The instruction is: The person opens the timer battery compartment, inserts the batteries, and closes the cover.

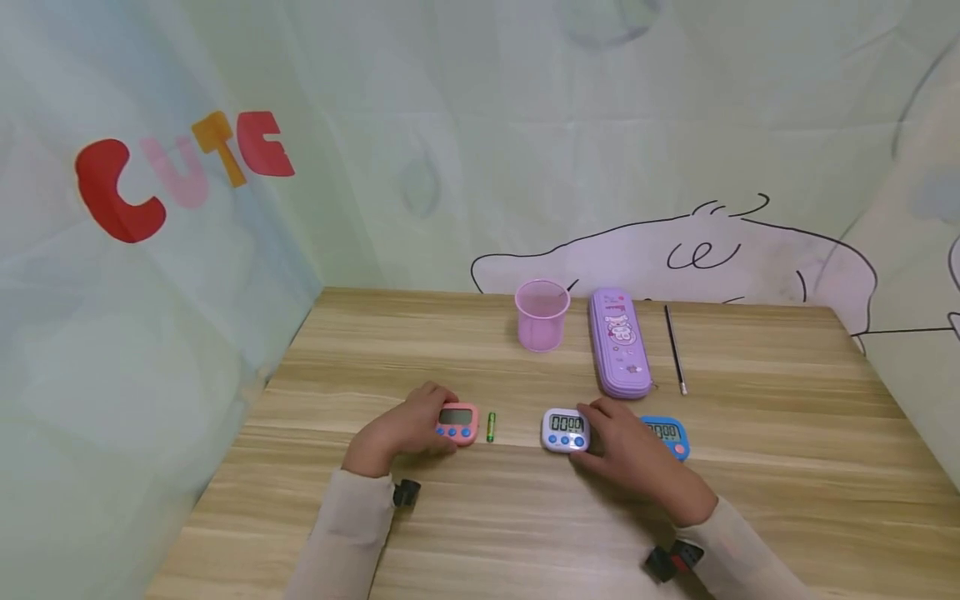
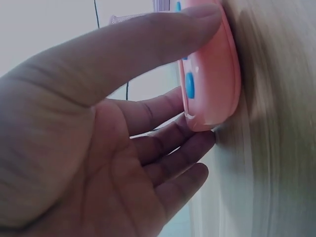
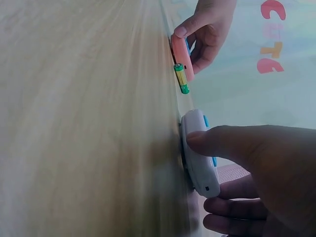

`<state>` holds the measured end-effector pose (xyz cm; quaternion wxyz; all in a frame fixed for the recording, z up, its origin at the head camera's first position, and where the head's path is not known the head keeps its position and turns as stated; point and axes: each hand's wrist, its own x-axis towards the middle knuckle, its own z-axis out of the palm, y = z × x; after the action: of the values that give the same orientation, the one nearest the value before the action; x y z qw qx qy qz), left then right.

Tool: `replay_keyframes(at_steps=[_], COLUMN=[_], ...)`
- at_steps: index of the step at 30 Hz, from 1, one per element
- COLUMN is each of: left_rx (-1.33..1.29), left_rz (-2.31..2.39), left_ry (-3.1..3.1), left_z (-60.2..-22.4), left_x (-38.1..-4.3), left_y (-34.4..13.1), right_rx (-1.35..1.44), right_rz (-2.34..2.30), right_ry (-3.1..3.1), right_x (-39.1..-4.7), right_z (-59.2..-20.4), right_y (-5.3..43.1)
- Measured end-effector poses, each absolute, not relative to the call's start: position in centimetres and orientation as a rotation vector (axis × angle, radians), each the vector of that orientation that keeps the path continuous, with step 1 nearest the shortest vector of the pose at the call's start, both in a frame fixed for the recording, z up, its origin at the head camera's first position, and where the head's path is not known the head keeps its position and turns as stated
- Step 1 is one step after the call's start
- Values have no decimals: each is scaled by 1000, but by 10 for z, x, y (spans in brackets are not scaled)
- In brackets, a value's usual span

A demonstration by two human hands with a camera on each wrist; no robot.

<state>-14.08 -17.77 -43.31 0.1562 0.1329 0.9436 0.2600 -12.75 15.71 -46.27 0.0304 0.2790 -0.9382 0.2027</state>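
The left grip (image 1: 408, 425) is partly open around the pink timer (image 1: 456, 425), thumb on its near edge and fingers at its far edge. The right grip (image 1: 630, 446) holds the white timer (image 1: 566, 430) likewise, between thumb and fingers. Both timers are at the surface (image 1: 480, 525); a green battery (image 1: 491, 427) lies between them, just beside the pink one. The blue timer (image 1: 677, 435) sits partly behind the right grip.

Only the head view shows the displays: the pink one blank, the white one reading zeros. The left wrist view shows the thumb pad against the pink side and the lower fingers loosely bent; the right wrist view reveals a small dark slot in the white timer's end.
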Motion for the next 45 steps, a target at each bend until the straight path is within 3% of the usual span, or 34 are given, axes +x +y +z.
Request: replay_keyframes(at_steps=[25,45], left_rx=[384,668], left_rz=[870,907], left_ry=[2721,2905], left_z=[-429,-407], left_x=[-142,-134], left_y=[-181,-143], right_rx=[878,949], right_rz=[677,1043], right_ry=[-2802,-2732], right_x=[-126,-118], right_z=[-455,-453], right_y=[153,144])
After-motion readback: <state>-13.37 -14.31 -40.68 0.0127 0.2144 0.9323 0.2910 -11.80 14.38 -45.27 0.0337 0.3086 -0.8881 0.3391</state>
